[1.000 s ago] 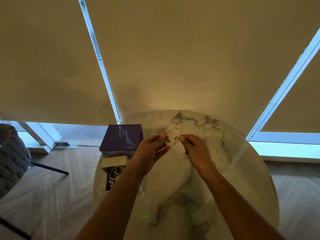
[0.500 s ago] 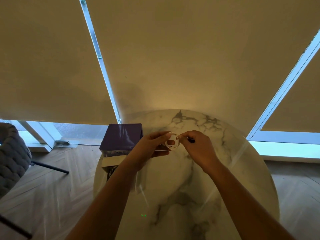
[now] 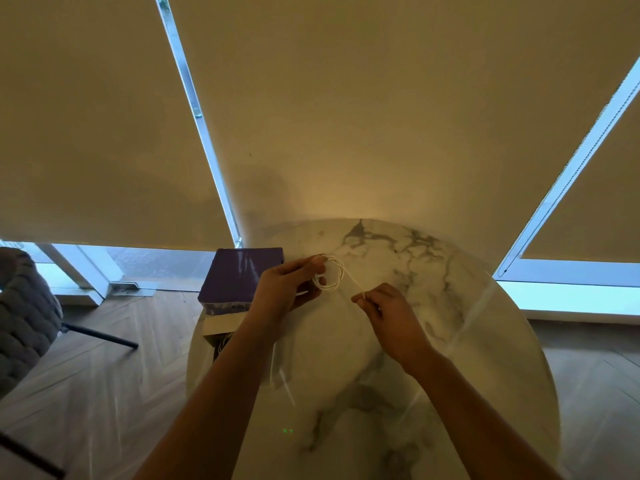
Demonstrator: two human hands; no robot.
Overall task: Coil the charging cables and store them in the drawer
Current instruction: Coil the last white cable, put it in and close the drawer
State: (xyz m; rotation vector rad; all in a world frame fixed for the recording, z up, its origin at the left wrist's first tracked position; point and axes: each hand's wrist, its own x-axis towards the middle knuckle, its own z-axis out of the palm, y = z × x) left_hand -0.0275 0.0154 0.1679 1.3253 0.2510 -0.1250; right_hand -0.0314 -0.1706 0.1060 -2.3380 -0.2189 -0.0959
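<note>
Filling most of the upper view, beige roller blinds (image 3: 346, 109) are hanging down behind the scene, hiding nearly all of the windows; only narrow bright strips are showing between and below them. A round marble worktop (image 3: 398, 358) is spreading across the near centre, its near edge cut off by the frame bottom and partly covered by both forearms. At far left a grey woven chair (image 3: 24, 317) is showing only in part, cropped by the frame edge. On the left rim of the worktop a purple box (image 3: 239, 278) is sitting, and below it an open pale drawer (image 3: 221, 325) is jutting out toward the near side; the left forearm is hiding most of it, and what is lying inside is too dim to make out. The left hand (image 3: 287, 289) is curling around a small white coiled cable (image 3: 330, 273), pinching the loops above the worktop just right of the box. The right hand (image 3: 388, 315) is pinching the cable's loose end between fingertips, its fingers curled. The plug itself is too small to discern.
</note>
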